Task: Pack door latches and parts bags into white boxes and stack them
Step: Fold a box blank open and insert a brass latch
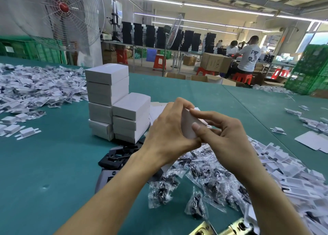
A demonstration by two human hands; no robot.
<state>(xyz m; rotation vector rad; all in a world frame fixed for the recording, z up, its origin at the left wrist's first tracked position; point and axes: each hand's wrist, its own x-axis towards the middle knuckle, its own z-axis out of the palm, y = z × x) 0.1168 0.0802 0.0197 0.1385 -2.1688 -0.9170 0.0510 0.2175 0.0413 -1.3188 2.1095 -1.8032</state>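
At your far left, a heap of folded white card inserts [35, 89] spreads over the green table [53, 163]. Right of it, the stack of white boxes [115, 107] stands in two touching columns, the left one taller. Just near of the stack, black plates [119, 155] lie flat on the table, partly hidden by your left forearm. Your left hand [170, 128] is raised above the table, its fingers curled round a white box [187, 123], gripping it from the left. Your right hand [225, 137] meets it from the right. The thumb presses on the box's near face and the forefinger hooks over its top edge, so this hand pinches the same box. Both hands cover most of the box, so you cannot tell whether its flap is closed. Below your hands, clear parts bags [204, 179] with dark pieces inside lie heaped on the table. At the near edge, brass door latches [232, 228] show in part. Further right, more white card pieces [284, 174] pile up along the table.
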